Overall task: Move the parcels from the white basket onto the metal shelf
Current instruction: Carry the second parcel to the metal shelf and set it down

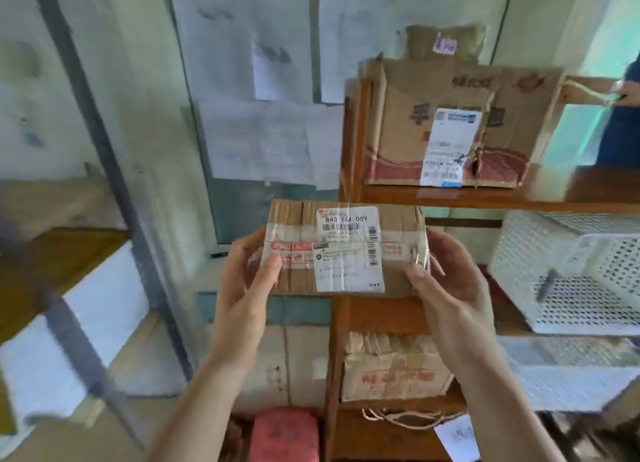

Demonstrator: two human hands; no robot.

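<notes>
The metal shelf (114, 171) stands at far left, blurred. The left hand (249, 281) and the right hand (450, 281) pinch the short ends of the parcel (346, 250), its long axis running left-right; the white basket (571, 271) is at right.

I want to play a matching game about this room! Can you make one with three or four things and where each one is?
Things:
1. small taped parcel
2. white basket
3. big cardboard box
4. pink bundle

Places:
A. on the upper wooden shelf board
B. held between the left hand and right hand
C. down low, near the floor
D. on the middle shelf board, at the right

Pairs: 1-B, 2-D, 3-A, 4-C
</notes>
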